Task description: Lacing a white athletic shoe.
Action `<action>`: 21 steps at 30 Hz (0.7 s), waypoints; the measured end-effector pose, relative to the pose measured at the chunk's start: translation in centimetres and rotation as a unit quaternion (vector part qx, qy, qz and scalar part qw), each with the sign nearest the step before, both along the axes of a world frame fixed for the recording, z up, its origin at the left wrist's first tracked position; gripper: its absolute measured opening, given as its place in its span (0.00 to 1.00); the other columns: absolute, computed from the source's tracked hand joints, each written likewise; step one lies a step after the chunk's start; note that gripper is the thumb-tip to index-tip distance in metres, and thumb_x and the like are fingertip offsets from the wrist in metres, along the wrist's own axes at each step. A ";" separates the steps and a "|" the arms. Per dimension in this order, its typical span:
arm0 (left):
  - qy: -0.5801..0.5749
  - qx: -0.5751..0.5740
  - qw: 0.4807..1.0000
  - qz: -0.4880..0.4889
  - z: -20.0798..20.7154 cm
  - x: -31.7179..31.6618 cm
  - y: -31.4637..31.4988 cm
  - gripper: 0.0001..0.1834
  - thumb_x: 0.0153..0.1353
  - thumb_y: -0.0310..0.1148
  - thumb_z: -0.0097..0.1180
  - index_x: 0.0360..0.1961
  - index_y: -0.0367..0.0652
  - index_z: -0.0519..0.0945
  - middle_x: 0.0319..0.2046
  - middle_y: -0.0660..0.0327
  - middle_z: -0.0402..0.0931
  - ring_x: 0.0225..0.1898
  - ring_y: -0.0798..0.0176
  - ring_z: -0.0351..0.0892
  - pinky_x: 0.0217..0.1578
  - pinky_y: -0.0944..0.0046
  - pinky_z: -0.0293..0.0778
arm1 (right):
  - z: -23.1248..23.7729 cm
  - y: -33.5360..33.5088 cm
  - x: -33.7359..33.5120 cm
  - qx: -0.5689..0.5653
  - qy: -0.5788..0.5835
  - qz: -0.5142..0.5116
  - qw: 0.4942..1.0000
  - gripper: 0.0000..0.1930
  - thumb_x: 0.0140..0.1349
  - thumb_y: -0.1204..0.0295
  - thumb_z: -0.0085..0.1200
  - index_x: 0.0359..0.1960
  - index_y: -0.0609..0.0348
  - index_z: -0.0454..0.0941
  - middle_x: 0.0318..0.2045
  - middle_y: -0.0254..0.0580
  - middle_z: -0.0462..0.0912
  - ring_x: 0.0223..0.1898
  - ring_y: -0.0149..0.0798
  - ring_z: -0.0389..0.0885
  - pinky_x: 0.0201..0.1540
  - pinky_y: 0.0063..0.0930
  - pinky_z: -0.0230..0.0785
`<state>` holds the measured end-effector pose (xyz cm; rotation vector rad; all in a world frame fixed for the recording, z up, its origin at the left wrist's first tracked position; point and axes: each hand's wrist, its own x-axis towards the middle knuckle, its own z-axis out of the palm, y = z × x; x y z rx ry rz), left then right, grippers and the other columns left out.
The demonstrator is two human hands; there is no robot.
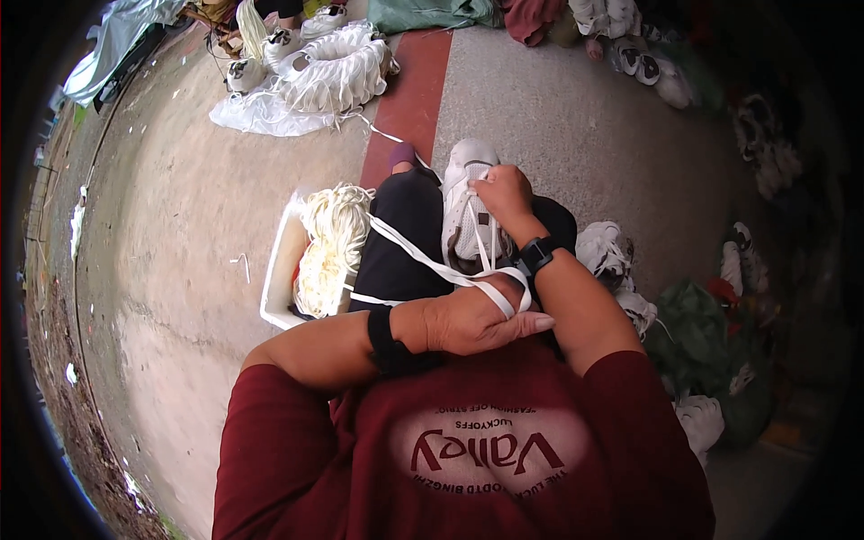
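A white tub (277,270) of cream laces (331,247) sits by the person's left knee. The left hand (472,322) lies nearly flat, a white lace (423,255) looped around its fingers. That lace runs up to the white sneaker (468,202) on the lap, where the right hand (504,191) pinches at the eyelets.

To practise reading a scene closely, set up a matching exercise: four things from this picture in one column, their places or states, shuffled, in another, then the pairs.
1. sneaker
2. lace
3. tub
4. right hand

A. looped around the left hand
B. full of white laces, on the floor at the person's left
C. resting on the lap
D. on top of the sneaker

Pairs: 1-C, 2-A, 3-B, 4-D
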<state>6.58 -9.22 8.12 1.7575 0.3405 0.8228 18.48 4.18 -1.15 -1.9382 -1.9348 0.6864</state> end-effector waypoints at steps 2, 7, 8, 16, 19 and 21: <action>0.022 -0.005 1.000 -0.012 0.3 -0.5 -0.7 0.22 0.64 0.40 0.45 0.18 0.34 0.71 0.12 0.48 0.65 0.19 0.43 0.67 0.21 0.55 0.63 | -0.1 0.2 0.0 0.025 0.012 -0.011 1.000 0.16 0.43 0.59 0.62 0.18 0.61 0.76 0.23 0.53 0.79 0.29 0.53 0.79 0.32 0.42 0.70; -0.032 0.045 0.998 0.014 -0.1 -0.1 -2.2 0.19 0.63 0.34 0.49 0.17 0.34 0.67 0.13 0.53 0.65 0.17 0.48 0.63 0.21 0.57 0.60 | -1.1 0.5 0.3 0.016 0.034 -0.056 0.998 0.17 0.45 0.58 0.61 0.20 0.60 0.75 0.24 0.51 0.79 0.30 0.51 0.78 0.32 0.40 0.69; -0.030 0.071 0.997 0.017 -0.2 -0.1 -2.5 0.19 0.62 0.34 0.49 0.17 0.34 0.67 0.13 0.53 0.65 0.17 0.48 0.63 0.21 0.57 0.60 | -1.5 0.5 0.4 0.031 0.047 -0.057 0.997 0.17 0.46 0.59 0.61 0.18 0.61 0.74 0.19 0.49 0.77 0.25 0.48 0.76 0.29 0.39 0.67; 0.125 0.128 0.983 0.047 -0.6 -0.3 -3.1 0.17 0.60 0.38 0.53 0.22 0.34 0.76 0.21 0.52 0.75 0.24 0.49 0.74 0.26 0.57 0.68 | -2.3 1.7 2.7 -0.108 0.366 -0.065 0.922 0.18 0.49 0.58 0.60 0.18 0.62 0.76 0.16 0.41 0.76 0.18 0.35 0.71 0.25 0.32 0.64; 0.093 0.099 0.988 0.066 -1.0 -0.6 -2.9 0.15 0.59 0.37 0.54 0.23 0.34 0.77 0.22 0.52 0.76 0.25 0.49 0.74 0.28 0.57 0.69 | -1.3 1.3 2.3 -0.039 0.248 0.001 0.968 0.20 0.48 0.55 0.61 0.15 0.62 0.75 0.16 0.42 0.76 0.17 0.36 0.70 0.24 0.32 0.63; 0.067 0.093 0.990 0.080 -1.1 -0.6 -2.7 0.14 0.58 0.37 0.55 0.24 0.34 0.76 0.22 0.52 0.75 0.26 0.50 0.74 0.29 0.57 0.70 | -0.3 1.1 1.4 -0.012 0.079 0.022 0.997 0.20 0.43 0.53 0.63 0.17 0.61 0.78 0.22 0.49 0.79 0.22 0.46 0.77 0.28 0.36 0.68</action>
